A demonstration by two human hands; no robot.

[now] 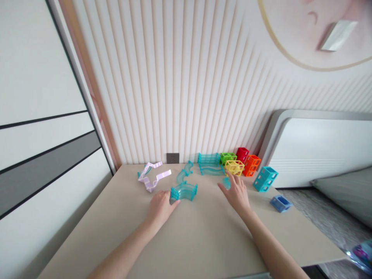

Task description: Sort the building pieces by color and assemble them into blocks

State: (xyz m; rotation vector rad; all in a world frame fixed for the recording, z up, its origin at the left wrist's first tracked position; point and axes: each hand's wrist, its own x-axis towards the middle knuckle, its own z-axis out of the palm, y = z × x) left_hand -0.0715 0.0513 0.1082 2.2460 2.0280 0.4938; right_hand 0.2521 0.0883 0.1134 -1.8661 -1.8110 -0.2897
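Note:
My left hand (161, 207) pinches the left end of a stack of curved, see-through teal track pieces (186, 191) on the table. Fingers spread, my right hand (236, 193) reaches over the table. Beside its thumb and index finger lies a small teal piece (226, 182), partly hidden by the hand. Just beyond the fingertips is a yellow open-frame block (234, 166). More curved teal pieces (182, 176) lie behind the stack in a loose S. Farther back, straight teal track pieces (208, 159) are piled near the wall.
A lilac zigzag track (149, 184) rests at the left of the table (186, 240). Green (227, 157), red (242, 154), orange (251, 165) and teal blocks (265, 179) stand at the back right. A blue block (280, 203) sits near the right edge, beside a bed.

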